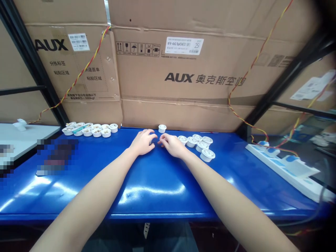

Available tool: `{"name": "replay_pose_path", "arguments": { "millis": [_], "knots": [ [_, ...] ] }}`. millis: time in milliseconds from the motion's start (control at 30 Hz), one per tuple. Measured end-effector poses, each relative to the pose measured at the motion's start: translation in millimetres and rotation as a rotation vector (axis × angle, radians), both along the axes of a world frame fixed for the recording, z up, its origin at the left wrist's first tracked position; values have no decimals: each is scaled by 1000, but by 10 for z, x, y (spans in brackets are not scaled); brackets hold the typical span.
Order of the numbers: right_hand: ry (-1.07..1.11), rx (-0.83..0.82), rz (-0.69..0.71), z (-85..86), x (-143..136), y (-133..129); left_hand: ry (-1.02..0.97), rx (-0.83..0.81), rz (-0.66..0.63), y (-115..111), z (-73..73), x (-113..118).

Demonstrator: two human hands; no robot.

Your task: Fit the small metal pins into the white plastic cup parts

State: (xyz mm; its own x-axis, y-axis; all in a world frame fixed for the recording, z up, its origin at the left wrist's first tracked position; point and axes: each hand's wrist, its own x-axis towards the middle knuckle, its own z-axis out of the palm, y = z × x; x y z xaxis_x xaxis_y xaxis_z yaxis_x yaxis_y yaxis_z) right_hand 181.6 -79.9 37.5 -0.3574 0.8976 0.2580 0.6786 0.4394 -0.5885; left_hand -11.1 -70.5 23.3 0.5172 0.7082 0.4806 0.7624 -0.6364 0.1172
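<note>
Small round white plastic cups (207, 156) stand on a glossy blue tabletop (157, 171) in three places. One single cup (162, 128) is near the back edge, just beyond the fingers and close to the brown cardboard wall (147, 80). Six more make a loose right-hand group (191, 141), some touching. Roughly eleven form two close rows (97, 132) at the back left; overlap prevents an exact count, and one teal strip (78, 129) lies across their tops.

Both bare hands meet near the middle of the far half, just apart. The left hand (144, 141) is spread fairly wide, thumb away from the fingers. The right hand (170, 144) is curled narrow, fingertips drawn together; whether anything small sits in them I cannot tell. It is just beside the nearest cup of the six.

A broad stretch of blue surface runs from the hands to the straight front edge, and a gap separates the left hand from the two rows. One white power strip (283, 171) lines the right end, well apart from the hands.
</note>
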Motion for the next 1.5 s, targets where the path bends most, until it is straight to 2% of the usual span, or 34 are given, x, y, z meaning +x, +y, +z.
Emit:
{"name": "replay_pose_path", "arguments": {
  "millis": [100,167,333,633,733,800,867,933,967,1067,1233,1367,1500],
  "knots": [
    [113,-90,19,-14,-10,13,-63,49,-119,-32,50,31],
    [242,-210,46,-17,-18,20,-77,47,-144,-38,65,57],
    [510,-405,98,12,-13,18,-129,69,-104,-33,52,71],
    [772,-503,76,19,-66,-18,-233,106,-11,-92,82,119],
    [793,-449,68,14,-84,-13,-309,75,-35,-74,105,86],
    [734,-367,30,18,-75,-7,-352,61,-62,-20,88,-4],
    [628,-257,-29,24,-50,-1,-396,23,1,56,32,-132],
    [501,-142,-77,33,-18,0,-351,-136,80,131,-47,-254],
    [441,-88,-90,38,-3,-2,-289,-219,78,161,-86,-300],
    [279,47,-107,55,25,-21,-232,-289,85,194,-153,-347],
    [162,171,-59,80,7,-71,-290,-153,75,89,-60,-263],
    [245,177,-24,73,-33,-82,-273,-9,27,-18,51,-173],
    [353,120,-13,40,-57,-53,-245,60,8,-71,90,-86]
  ]
}}
